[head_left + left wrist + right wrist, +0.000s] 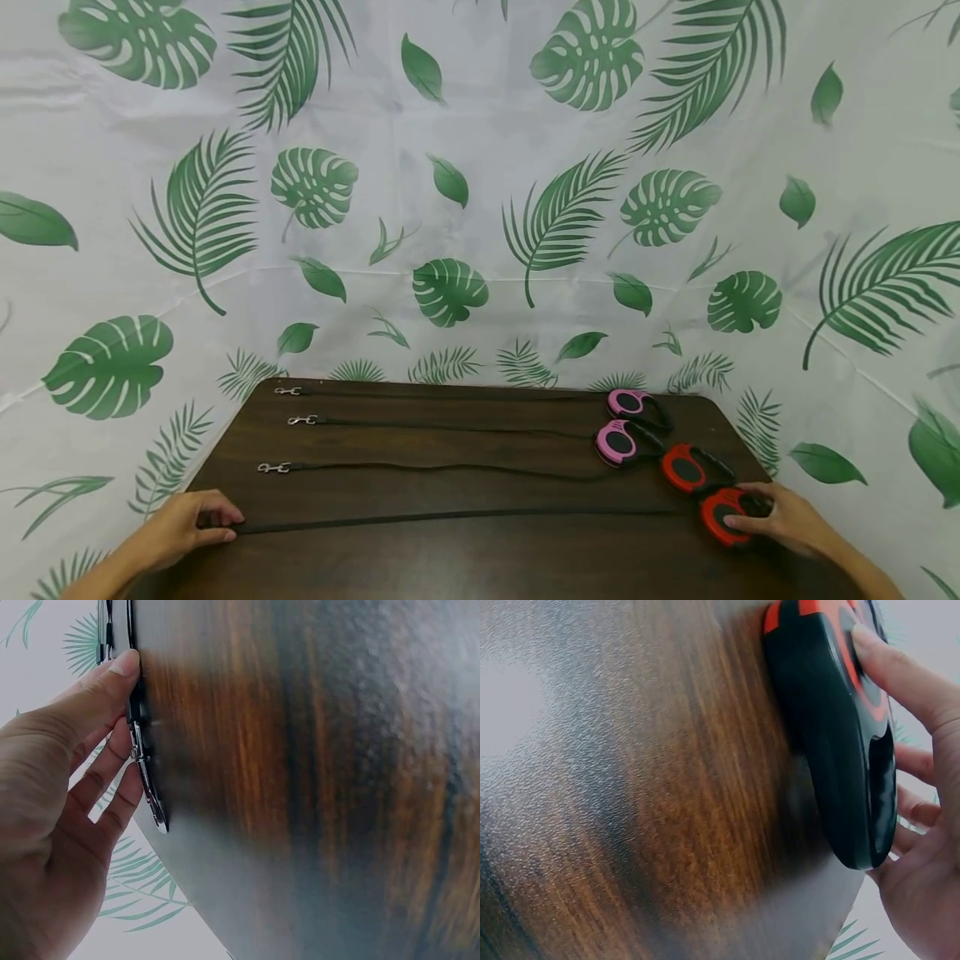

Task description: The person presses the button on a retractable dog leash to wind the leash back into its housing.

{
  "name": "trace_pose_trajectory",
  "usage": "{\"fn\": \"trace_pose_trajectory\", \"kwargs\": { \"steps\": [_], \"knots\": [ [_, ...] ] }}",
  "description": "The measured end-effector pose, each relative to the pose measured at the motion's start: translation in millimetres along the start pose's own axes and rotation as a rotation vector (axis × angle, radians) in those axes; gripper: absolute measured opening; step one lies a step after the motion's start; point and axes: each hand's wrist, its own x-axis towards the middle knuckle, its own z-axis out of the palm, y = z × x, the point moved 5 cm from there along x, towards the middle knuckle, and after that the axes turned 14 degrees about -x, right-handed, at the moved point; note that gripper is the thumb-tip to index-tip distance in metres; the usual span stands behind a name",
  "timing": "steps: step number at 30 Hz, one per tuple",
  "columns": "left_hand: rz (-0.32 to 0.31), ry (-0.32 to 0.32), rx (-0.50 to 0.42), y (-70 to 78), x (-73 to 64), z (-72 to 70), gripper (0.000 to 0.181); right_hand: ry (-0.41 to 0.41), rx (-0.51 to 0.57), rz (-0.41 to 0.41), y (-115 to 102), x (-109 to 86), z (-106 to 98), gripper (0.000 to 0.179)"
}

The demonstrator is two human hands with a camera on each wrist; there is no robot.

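Observation:
In the head view my left hand [180, 530] pinches the near end of a black leash cord [450, 517], just above a metal snap hook [150, 784] that shows in the left wrist view. The cord runs nearly straight across the table to the right. There my right hand [783, 518] grips a red and black retractable dog leash [723, 515]. Its thumb lies on the round red face, and the other fingers are partly hidden behind the black handle [840, 765]. The leash lies on the tabletop at the near right.
Beyond it lie another red retractable leash [684, 468] and two pink ones [617, 442], [627, 403]. Their cords stretch leftward to silver snap hooks [273, 467] on the dark wooden table [420, 567]. A leaf-print cloth [480, 208] hangs behind the table's far edge.

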Motion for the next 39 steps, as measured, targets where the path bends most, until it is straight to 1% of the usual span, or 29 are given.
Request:
{"fn": "trace_pose_trajectory", "kwargs": {
  "steps": [5, 8, 10, 12, 14, 15, 18, 24, 28, 30, 33, 36, 39],
  "knots": [
    [-0.001, -0.013, 0.034, 1.5, -0.2, 0.7, 0.034, -0.017, 0.048, -0.019, 1.6, -3.3, 1.2, 0.07],
    [0.009, -0.024, 0.037, 2.4, 0.5, -0.1, 0.032, 0.001, 0.103, -0.043, -0.3, -5.3, -0.9, 0.068],
    [0.026, -0.034, 0.043, 3.1, 1.2, -1.2, 0.025, 0.024, 0.13, -0.079, -2.8, -5.6, -3.2, 0.065],
    [0.041, -0.046, 0.054, 3.4, 2.0, -2.1, 0.02, 0.044, 0.145, -0.097, -4.9, -5.7, -5.2, 0.064],
    [0.053, -0.049, 0.084, 3.8, 3.0, -3.0, 0.023, 0.052, 0.141, -0.111, -5.9, -5.8, -6.7, 0.063],
    [0.053, -0.049, 0.098, 3.9, 3.5, -3.5, 0.025, 0.055, 0.128, -0.105, -5.7, -6.0, -7.5, 0.063],
    [0.057, -0.044, 0.124, 5.2, 5.0, -4.4, 0.024, 0.051, 0.106, -0.087, -4.9, -6.9, -10.0, 0.067],
    [0.029, -0.036, 0.144, 7.7, 7.1, -7.0, 0.031, 0.039, 0.162, -0.106, -4.5, -6.5, -14.1, 0.07],
    [0.045, -0.02, 0.183, 9.0, 10.0, -8.9, 0.033, 0.035, 0.21, -0.093, -3.1, -4.3, -16.2, 0.067],
    [0.062, -0.013, 0.186, 8.5, 12.0, -10.1, 0.034, 0.04, 0.232, -0.088, -2.9, -3.4, -18.2, 0.064],
    [0.09, -0.015, 0.161, 7.0, 15.0, -12.3, 0.034, 0.067, 0.246, -0.11, -4.6, -2.9, -20.9, 0.057],
    [0.152, -0.022, 0.156, 6.3, 17.4, -14.2, 0.035, 0.083, 0.271, -0.142, -7.8, -3.0, -23.7, 0.05],
    [0.192, -0.023, 0.164, 6.0, 19.8, -16.7, 0.036, 0.057, 0.318, -0.164, -9.9, -2.6, -25.4, 0.044]
  ]
}}
